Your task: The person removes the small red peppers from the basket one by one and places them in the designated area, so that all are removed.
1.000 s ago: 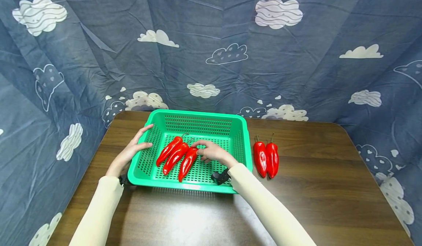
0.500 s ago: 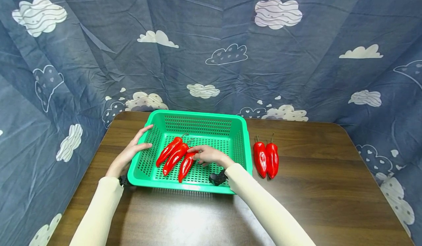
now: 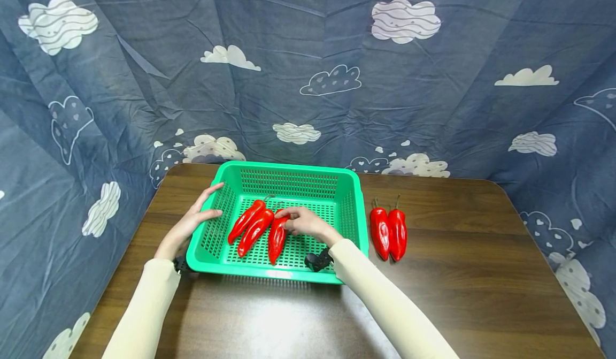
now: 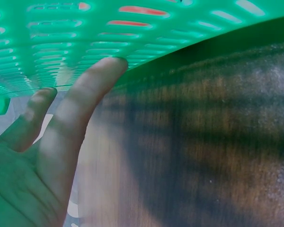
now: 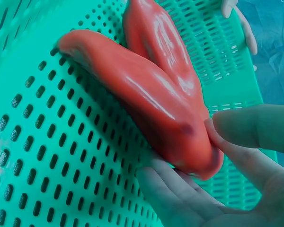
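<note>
Inside the green plastic basket (image 3: 308,277) lie three long red peppers. My right hand (image 3: 308,224) has its fingers and thumb about the stem end of the rightmost red pepper (image 3: 277,244), gripping it; in the right wrist view the thumb lies beside this pepper (image 5: 146,94) and other fingers are partly beneath it. To its left rest a middle red pepper (image 3: 255,233) and a left red pepper (image 3: 246,221), both with stems toward the back. My left hand (image 3: 187,225) touches the basket's left side with fairly straight fingers, seen against its slotted wall in the left wrist view.
Two more red peppers (image 3: 388,233) lie side by side on the brown wooden table (image 3: 462,273), right of the basket. A blue curtain (image 3: 332,43) with cloud prints hangs behind the table and at both sides.
My right hand shifts slightly left, then the rightmost pepper's tip swings right, leaving the pepper more upright in the head view and apart from the middle one's tip. The left hand stays still.
</note>
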Motion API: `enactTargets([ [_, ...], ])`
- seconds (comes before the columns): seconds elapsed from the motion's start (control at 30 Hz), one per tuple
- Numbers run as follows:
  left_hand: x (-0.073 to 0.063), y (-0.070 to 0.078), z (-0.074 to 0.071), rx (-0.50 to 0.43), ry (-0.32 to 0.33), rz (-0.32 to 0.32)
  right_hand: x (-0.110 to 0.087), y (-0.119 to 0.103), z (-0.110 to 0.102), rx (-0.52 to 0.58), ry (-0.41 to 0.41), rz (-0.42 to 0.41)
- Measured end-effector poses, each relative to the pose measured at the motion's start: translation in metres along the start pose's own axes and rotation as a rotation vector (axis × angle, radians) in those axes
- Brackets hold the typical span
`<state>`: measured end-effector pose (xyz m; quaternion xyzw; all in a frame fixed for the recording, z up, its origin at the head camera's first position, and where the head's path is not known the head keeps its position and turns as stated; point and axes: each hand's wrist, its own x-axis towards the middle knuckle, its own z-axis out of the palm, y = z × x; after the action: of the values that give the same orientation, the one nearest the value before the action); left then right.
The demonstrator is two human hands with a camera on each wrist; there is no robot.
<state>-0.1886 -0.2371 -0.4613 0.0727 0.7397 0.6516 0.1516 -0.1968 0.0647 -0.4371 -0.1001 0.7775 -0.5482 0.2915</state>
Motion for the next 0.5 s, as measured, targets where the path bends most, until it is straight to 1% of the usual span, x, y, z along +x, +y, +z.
enactTargets([
  [0.3,-0.0002,0.0006,-0.0001,-0.012,-0.006,-0.007,0.0024,0.0016,-0.0019,0.071,0.06,-0.073],
  [0.5,-0.0003,0.0009,-0.0007,-0.011,-0.01,-0.001,0.0004,-0.0016,-0.0054,0.107,0.089,-0.095],
])
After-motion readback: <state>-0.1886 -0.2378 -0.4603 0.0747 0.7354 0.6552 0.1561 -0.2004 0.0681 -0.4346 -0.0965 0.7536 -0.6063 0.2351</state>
